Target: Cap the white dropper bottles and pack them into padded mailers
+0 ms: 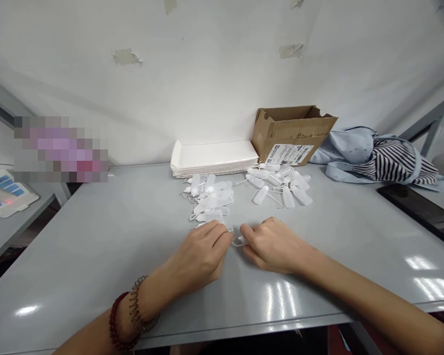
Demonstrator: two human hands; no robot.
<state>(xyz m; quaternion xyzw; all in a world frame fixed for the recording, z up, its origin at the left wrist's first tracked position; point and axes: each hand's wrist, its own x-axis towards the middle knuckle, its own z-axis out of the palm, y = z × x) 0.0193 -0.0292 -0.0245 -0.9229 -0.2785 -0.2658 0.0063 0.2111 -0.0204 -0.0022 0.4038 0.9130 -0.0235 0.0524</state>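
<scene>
Low over the table's middle, my left hand (pixel 208 249) is closed, knuckles up. A bit of translucent plastic shows at its fingertips, but what it grips is mostly hidden. My right hand (pixel 271 245) is just apart from it, pinching a small white plastic piece with a thin loop (pixel 238 241). Right beyond my left hand lies a pile of small translucent plastic bottles with looped straps (pixel 212 199). A second, looser group of similar bottles (pixel 288 196) is spread farther back, to the right.
Against the wall rest a stack of white padded envelopes (pixel 214 157) and an open cardboard box (pixel 293 133). To their right are a light blue and striped cloth bag (pixel 384 153) and a black phone (pixel 417 209). A blurred person (pixel 62 148) is at the left, beyond the grey table (pixel 107 231).
</scene>
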